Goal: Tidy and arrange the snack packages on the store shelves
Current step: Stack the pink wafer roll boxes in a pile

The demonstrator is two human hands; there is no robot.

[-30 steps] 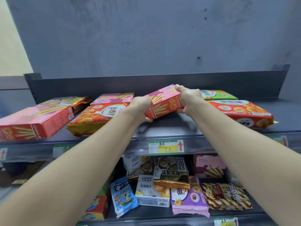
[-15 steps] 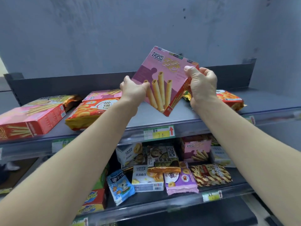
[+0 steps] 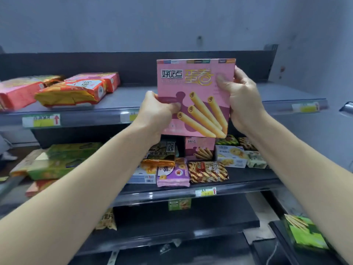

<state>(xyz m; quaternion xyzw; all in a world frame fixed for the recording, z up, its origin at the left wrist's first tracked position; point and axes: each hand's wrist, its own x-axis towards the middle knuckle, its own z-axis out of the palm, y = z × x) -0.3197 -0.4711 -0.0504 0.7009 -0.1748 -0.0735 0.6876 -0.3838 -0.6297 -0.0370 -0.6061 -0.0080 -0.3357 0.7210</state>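
I hold a pink egg-roll box (image 3: 194,87) upright in front of me, its printed face toward the camera, off the top shelf (image 3: 126,96). My left hand (image 3: 158,113) grips its lower left edge. My right hand (image 3: 238,98) grips its right edge, thumb across the front. The box covers part of the top shelf's front rail and the shelf below. A second, smaller-looking pink egg-roll box (image 3: 199,148) stands on the middle shelf (image 3: 238,178) just under it.
Red and orange snack packs (image 3: 72,90) lie at the top shelf's left end. The middle shelf holds several bags and boxes, with green boxes (image 3: 63,161) at the left. A green pack (image 3: 303,232) sits low at the right. Lower shelves look dark.
The pink box has been lifted off the top shelf, turned from tilted to upright and brought toward me. Both hands kept hold. The view has dropped, showing more lower shelves.
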